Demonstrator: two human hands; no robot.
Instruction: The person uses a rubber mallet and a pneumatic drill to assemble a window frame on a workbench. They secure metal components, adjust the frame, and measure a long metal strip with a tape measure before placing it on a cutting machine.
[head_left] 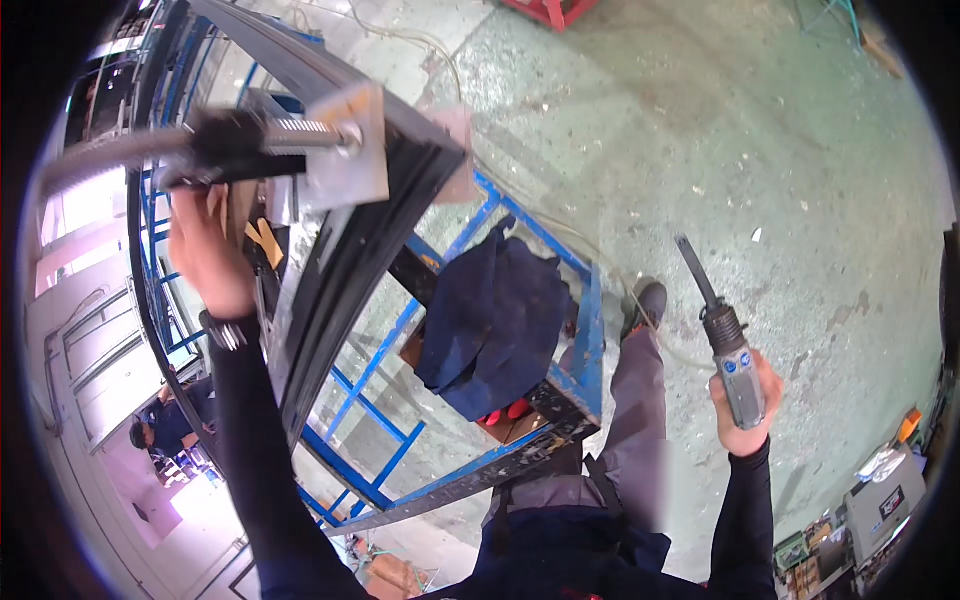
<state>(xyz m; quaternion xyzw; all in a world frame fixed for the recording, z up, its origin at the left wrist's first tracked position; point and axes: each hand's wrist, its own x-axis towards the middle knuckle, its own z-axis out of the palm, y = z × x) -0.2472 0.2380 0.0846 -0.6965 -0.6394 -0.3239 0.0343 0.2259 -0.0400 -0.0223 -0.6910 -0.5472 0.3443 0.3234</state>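
Note:
My left hand (212, 260), smeared by motion, reaches up to a screw clamp (285, 133), its fingers closed at the clamp's black part. The clamp has a threaded metal rod and blurs too. A pale square plate (347, 150) sits at the rod's end, against a long dark metal profile (345, 265); a second pinkish plate (458, 150) shows on the far side. Out to the right, my right hand (745, 405) wraps round a grey hand-held power tool (739, 375). It has a black ribbed collar and a long narrow dark bit pointing away from me.
A blue metal frame (592, 335) stands below the profile, with dark blue cloth (495, 320) draped on it. A thin hose (450, 60) runs over the green floor (700, 120). Grey case (885, 505) at lower right; another person (170, 425) at far left.

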